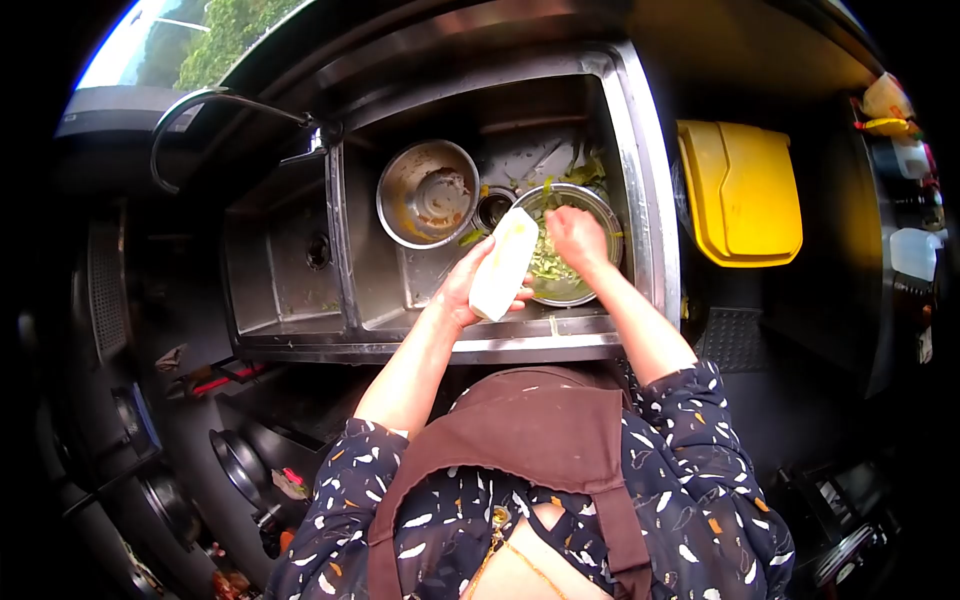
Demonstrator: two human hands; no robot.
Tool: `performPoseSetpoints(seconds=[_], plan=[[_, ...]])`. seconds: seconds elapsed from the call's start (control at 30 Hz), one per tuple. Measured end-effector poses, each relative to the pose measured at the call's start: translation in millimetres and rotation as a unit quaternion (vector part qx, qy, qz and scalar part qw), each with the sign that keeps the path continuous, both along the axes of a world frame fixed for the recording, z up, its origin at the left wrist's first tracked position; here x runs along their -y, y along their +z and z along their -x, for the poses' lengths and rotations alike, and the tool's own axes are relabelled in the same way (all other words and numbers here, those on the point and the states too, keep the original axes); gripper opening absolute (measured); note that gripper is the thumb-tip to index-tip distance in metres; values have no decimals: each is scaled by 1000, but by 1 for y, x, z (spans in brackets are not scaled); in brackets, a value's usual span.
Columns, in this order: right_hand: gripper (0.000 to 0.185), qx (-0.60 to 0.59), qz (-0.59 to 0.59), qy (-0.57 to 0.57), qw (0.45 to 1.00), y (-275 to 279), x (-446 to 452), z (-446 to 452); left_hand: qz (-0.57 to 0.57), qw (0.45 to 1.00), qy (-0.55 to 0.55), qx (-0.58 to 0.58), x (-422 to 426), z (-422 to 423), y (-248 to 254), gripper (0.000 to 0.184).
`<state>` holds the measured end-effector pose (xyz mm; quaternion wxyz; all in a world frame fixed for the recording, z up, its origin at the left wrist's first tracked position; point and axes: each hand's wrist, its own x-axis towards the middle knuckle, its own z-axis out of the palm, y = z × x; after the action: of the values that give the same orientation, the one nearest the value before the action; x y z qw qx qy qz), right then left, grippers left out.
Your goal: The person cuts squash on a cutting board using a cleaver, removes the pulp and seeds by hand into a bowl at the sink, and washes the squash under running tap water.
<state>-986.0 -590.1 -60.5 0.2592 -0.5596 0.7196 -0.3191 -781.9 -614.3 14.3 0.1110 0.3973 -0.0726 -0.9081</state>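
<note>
My left hand [463, 283] is wrapped round a white, oblong, tray-like container [504, 266], tilted over the left rim of a metal bowl. Chopped pale-green vegetables [552, 262] lie in that bowl [566, 300], which sits at the right of the sink basin. My right hand [575, 238] is above the vegetables with its fingers curled in. Whatever those fingers hold, if anything, is hidden. Green leafy scraps [588, 172] lie behind the bowl.
A second metal bowl [400, 205] with food residue stands left in the same basin [385, 290], near the drain [494, 208]. Further left are another basin [280, 290] and a curved tap [230, 97]. A yellow lidded bin [745, 195] stands right of the sink.
</note>
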Motion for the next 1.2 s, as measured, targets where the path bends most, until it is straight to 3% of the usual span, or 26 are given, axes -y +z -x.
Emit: performPoseSetpoints(seconds=[0.1,0.2,0.3,0.43,0.57,0.63,0.67,0.7,0.77,0.87,0.9,0.97,1.0,1.1,1.13,1.2], plan=[[11,39,219,79,972,38,-24,-34,65,996,56,13,5,-5,-13,52],[28,24,213,253,943,80,-54,-52,69,995,75,-14,8,-5,-9,47],[34,-45,285,281,915,64,-43,-41,67,994,84,-9,5,1,2,44],[41,-90,237,372,893,45,-27,-17,81,995,35,45,-3,4,2,44],[55,-92,93,293,947,57,-18,-2,143,987,-4,69,2,-3,-6,46],[64,-3,5,250,968,67,-23,-17,188,979,44,62,1,4,5,46],[68,108,2,234,966,66,-23,-30,211,973,62,68,0,7,9,45],[64,176,-88,240,951,70,-26,-32,212,973,62,68,1,8,7,45],[59,282,-114,214,928,66,-28,-41,243,964,102,27,6,9,-2,44],[44,320,-154,181,917,64,-27,-42,208,969,130,28,17,12,-20,45],[44,319,-153,179,918,56,-26,-47,204,971,123,20,21,14,-19,45],[29,425,-42,120,896,42,-25,-56,216,966,135,42,26,24,-20,44],[20,412,-35,116,903,40,-22,-53,232,959,154,60,28,29,-21,47],[20,391,31,86,916,44,-22,-47,257,948,175,66,31,39,-17,53],[27,305,-3,56,951,46,-23,-39,262,945,183,70,33,40,-15,52],[27,350,-26,11,936,24,-22,-32,303,931,187,86,36,42,-5,51]])
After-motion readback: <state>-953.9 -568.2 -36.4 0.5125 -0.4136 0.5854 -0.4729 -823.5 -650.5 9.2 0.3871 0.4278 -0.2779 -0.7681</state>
